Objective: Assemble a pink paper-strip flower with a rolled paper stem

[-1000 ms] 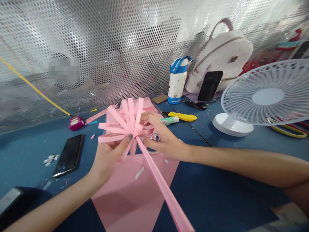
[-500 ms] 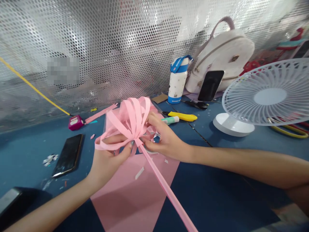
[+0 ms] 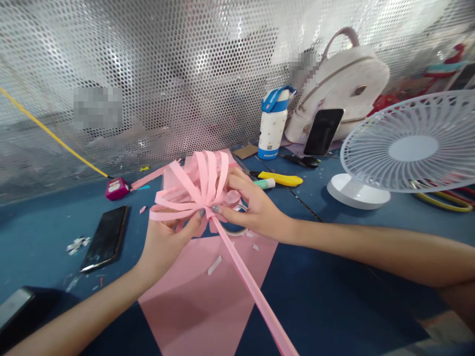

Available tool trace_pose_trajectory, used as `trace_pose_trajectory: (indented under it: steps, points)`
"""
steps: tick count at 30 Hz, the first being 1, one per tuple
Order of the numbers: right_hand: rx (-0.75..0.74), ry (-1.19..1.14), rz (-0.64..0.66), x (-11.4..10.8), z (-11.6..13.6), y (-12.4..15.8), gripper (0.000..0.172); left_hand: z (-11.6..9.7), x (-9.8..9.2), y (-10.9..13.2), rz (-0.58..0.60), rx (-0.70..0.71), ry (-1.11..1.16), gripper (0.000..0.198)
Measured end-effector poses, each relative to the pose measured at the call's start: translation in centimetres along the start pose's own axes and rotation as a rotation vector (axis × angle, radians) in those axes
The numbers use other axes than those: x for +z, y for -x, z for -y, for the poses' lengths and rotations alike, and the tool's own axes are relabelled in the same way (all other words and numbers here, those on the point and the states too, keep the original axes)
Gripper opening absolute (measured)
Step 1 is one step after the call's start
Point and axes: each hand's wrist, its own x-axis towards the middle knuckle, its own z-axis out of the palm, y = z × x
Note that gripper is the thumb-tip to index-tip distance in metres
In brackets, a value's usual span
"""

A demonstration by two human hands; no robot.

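Note:
I hold a pink paper flower (image 3: 196, 185) made of several looped strips, above the blue table. My left hand (image 3: 166, 242) pinches its centre from below, thumb on top. From the right, my right hand (image 3: 252, 207) grips the same centre, fingers closed on the strips. A long pink paper stem (image 3: 252, 291) runs from the centre down toward me. A pink paper sheet (image 3: 200, 296) lies flat under my hands.
A black phone (image 3: 106, 237) and a magenta tape measure (image 3: 117, 188) lie left. A yellow utility knife (image 3: 280, 178), glue stick (image 3: 264, 184), water bottle (image 3: 272, 123), white backpack (image 3: 341, 89) and white desk fan (image 3: 404, 148) stand right. A perforated metal wall (image 3: 148, 74) closes the back.
The strips, spread straight a second ago, were bent into loops toward the centre. My hands stayed at the flower's centre, my right fingers shifting slightly.

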Motion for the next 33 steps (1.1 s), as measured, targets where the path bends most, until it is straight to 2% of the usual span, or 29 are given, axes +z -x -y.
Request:
trace_pose_trajectory:
  steps: [9,19,26,30,33]
  points:
    - [-0.007,0.043,-0.032,0.0,-0.5,-0.1,0.014,-0.6,0.2,0.1,0.025,0.07,-0.11,0.009]
    - [0.001,0.055,-0.021,0.3,-0.6,0.3,0.016,0.3,0.3,-0.1,0.025,0.018,0.02,0.021]
    - [0.004,0.029,0.0,0.3,-0.1,0.4,0.015,0.0,0.3,-0.2,0.023,0.122,-0.027,0.005]
    - [0.049,0.003,0.025,0.3,0.4,0.4,0.012,0.2,0.1,-0.3,0.049,0.177,-0.074,0.019]
    - [0.09,-0.016,0.035,0.4,0.6,0.5,0.011,0.5,0.0,-0.3,0.069,0.227,-0.088,0.021]
